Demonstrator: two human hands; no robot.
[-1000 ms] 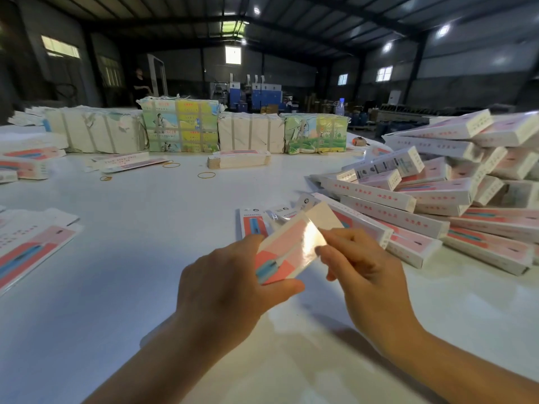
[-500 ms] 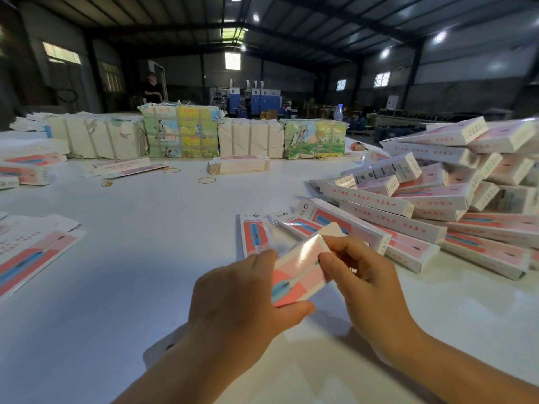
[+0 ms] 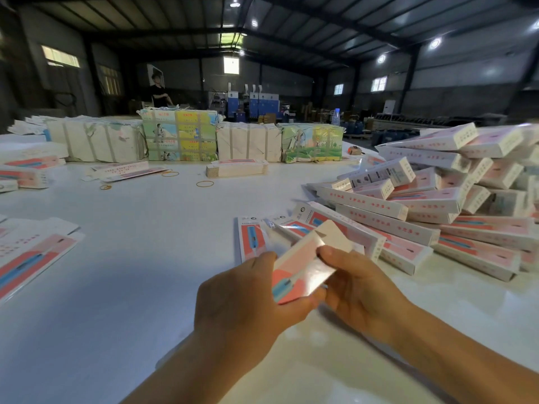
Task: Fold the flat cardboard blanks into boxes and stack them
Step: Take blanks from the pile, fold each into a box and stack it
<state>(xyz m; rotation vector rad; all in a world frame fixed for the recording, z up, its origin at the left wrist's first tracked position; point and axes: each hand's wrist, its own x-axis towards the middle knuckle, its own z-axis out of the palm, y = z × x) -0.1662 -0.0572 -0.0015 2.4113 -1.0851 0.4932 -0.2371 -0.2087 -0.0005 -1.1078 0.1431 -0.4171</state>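
Both hands hold one pink-and-white glossy cardboard box blank (image 3: 303,266) above the near middle of the white table (image 3: 145,258). The left hand (image 3: 248,304) grasps its near end, thumb curled under the lower edge and fingers hidden behind the card. The right hand (image 3: 355,290) pinches the blank's right side, thumb on the shiny front face and fingers curled behind it. The blank tilts up and away, its white end flap pointing towards the far right.

Just beyond it, three flat printed blanks (image 3: 250,237) lie fanned on the table. To the right rises a loose heap of folded pink-and-white boxes (image 3: 437,205), many lying at angles across one another. At the left edge lies another spread of flat blanks (image 3: 32,255). Further off, a small neat stack of blanks (image 3: 236,169) sits near the middle of the table, with yellow rubber bands (image 3: 205,184) scattered near it. Along the far edge stand strapped bundles of printed card (image 3: 180,135). A person (image 3: 159,91) stands behind those bundles.
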